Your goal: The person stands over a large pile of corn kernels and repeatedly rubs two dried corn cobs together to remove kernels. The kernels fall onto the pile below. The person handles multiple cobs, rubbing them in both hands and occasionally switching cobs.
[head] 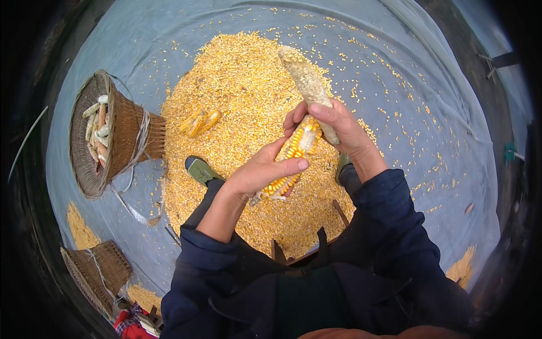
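Note:
My left hand point(269, 165) is wrapped around the lower part of an ear of corn point(292, 159), its thumb lying across the yellow kernels. A pale strip near the ear's top shows bare cob. My right hand point(345, 125) grips a long stripped corncob point(307, 78) that slants up and to the left, a few kernels still on its tip. The cob's lower end lies beside the ear, and the right fingers curl behind the ear's top. Below both hands spreads a large heap of loose corn kernels point(237, 76).
More ears of corn point(199, 123) rest on the heap's left side. A tipped wicker basket point(131, 131) holds bare cobs point(99, 127); another basket point(103, 267) lies lower left. Scattered kernels dot the grey-blue tarp point(423, 152). A shoe point(201, 169) touches the heap.

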Demonstrator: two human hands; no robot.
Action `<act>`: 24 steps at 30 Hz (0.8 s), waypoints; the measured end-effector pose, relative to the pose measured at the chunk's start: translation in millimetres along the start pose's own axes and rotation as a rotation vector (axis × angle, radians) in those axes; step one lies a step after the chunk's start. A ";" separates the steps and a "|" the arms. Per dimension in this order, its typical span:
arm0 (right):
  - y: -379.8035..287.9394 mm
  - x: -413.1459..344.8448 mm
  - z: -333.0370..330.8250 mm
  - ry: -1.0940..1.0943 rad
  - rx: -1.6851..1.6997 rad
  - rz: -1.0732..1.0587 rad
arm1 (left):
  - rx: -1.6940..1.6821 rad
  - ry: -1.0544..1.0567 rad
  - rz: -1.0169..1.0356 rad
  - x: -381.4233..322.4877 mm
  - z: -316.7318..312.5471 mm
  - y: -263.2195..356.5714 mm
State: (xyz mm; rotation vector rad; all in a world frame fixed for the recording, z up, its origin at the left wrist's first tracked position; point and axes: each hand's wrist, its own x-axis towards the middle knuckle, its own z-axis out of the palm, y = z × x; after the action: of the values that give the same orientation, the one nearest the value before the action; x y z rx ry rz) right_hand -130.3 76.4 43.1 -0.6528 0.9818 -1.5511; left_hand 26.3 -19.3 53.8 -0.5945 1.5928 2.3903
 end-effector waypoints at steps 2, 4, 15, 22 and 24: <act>4.5 1.3 6.7 0.005 -0.056 0.002 | -0.015 -0.004 -0.007 -0.8 0.4 3.2; 6.3 1.6 10.3 0.016 -0.077 0.027 | 0.156 0.079 0.099 0.6 -0.2 -1.3; 17.6 11.3 1.3 0.270 0.253 -0.016 | 1.039 0.616 0.120 14.5 11.6 -10.1; 45.2 13.6 30.5 0.558 -0.661 -0.117 | 1.057 0.636 0.223 23.9 19.2 -23.3; 42.4 14.6 27.1 0.630 -0.742 -0.116 | 0.904 0.504 0.061 24.0 16.4 -11.8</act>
State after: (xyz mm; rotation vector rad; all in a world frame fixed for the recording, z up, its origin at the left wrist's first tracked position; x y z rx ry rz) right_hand -89.2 54.9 18.6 -0.7367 2.0781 -1.5034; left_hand 5.8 -0.9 38.9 -0.9586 2.6311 1.3158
